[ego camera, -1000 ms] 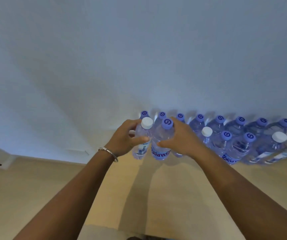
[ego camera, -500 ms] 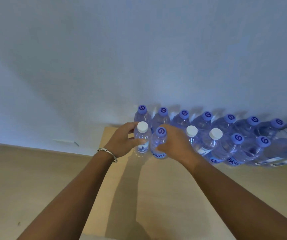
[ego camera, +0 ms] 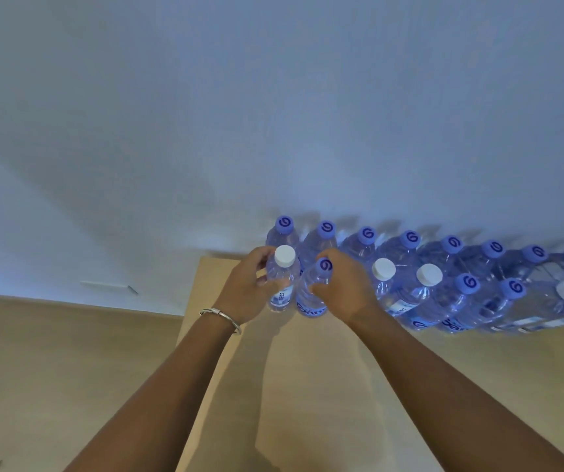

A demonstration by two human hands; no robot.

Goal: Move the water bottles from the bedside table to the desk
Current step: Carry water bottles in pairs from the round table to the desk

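My left hand [ego camera: 245, 289] grips a white-capped water bottle [ego camera: 282, 284] that stands upright on the light wooden desk [ego camera: 325, 386]. Beside it, my right hand [ego camera: 343, 284] grips a blue-capped water bottle [ego camera: 311, 296] just below its cap; that bottle also stands on the desk. The two bottles sit side by side at the left end of two rows of several water bottles [ego camera: 444, 281] lined up against the wall, most with blue caps and some with white.
The white wall [ego camera: 274, 114] rises right behind the bottle rows. The desk's left edge [ego camera: 190, 318] drops to a tan floor [ego camera: 52, 369]. Bare desk surface stretches toward me in front of the bottles.
Both hands have lowered their bottles onto the desk at the left end of the front row. The view has shifted, showing more of the bottle rows to the right.
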